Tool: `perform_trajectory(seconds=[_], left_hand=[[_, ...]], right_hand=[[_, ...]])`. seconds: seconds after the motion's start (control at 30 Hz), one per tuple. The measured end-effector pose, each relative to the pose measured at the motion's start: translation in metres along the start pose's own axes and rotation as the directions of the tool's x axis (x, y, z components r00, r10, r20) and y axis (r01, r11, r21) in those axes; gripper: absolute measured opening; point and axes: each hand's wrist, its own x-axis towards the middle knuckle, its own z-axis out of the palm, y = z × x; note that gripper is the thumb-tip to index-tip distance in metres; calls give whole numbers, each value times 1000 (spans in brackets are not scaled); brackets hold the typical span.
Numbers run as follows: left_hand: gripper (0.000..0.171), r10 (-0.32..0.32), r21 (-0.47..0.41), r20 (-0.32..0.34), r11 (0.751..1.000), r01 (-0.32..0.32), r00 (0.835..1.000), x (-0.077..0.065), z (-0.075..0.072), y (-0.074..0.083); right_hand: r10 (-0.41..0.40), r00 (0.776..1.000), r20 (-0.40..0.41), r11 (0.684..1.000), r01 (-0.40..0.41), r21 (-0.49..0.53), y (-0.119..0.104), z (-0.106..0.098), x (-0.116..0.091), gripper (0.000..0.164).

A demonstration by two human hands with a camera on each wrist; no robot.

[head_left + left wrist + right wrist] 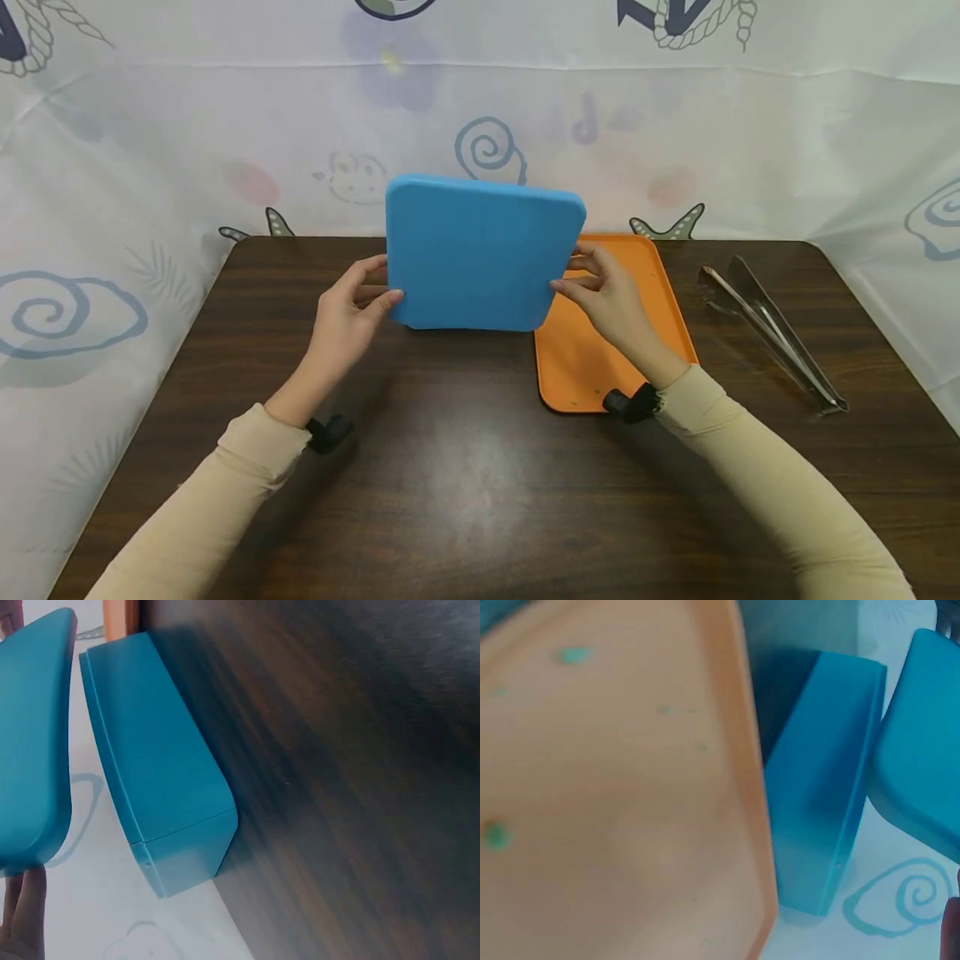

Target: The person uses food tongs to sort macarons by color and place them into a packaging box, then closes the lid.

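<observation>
A flat blue lid (480,254) with rounded corners is held up, tilted so its broad face shows in the head view. My left hand (348,304) pinches its left edge, thumb on the near face. On the opposite edge, my right hand (611,300) grips the lid the same way. Below the lid, and apart from it in the left wrist view, a blue box (161,750) stands on the table. That same box (821,787) appears beside the tray in the right wrist view. From the head, the lid hides nearly all of the box, and its inside is not visible.
An orange tray (577,367) lies under my right forearm, with small green bits on it in the right wrist view. Metal tongs (780,342) rest on the dark wooden table (450,500) at the right. A patterned white cloth (300,125) hangs behind.
</observation>
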Motion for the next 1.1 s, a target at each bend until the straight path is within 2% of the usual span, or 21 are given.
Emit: perform_trajectory(seconds=[0.1,0.3,0.4,0.53,0.7,0.87,0.97,1.1], left_hand=[[49,-66,-32,-16,997,66,998,8,2,-1],[52,-189,-82,48,978,193,981,28,4,-6],[54,-225,-87,64,969,230,972,37,6,-9],[54,-242,-112,48,963,246,969,45,10,-13],[53,-234,-143,18,962,234,972,49,16,-19],[54,-245,-134,12,960,245,969,50,21,-23],[54,-265,-110,14,958,265,964,50,23,-24],[55,-299,-56,11,952,300,954,48,27,-26]], right_hand=[[65,996,-56,998,-64,16,-1,3,11,48],[125,977,-171,992,-126,8,1,10,33,43],[165,966,-200,986,-158,51,2,15,41,40],[210,954,-215,976,-191,107,2,21,49,38],[246,940,-235,966,-219,135,4,26,56,36],[258,933,-250,964,-235,121,5,30,60,36],[265,938,-224,963,-247,107,6,32,62,38],[288,946,-146,956,-276,102,9,35,63,45]])
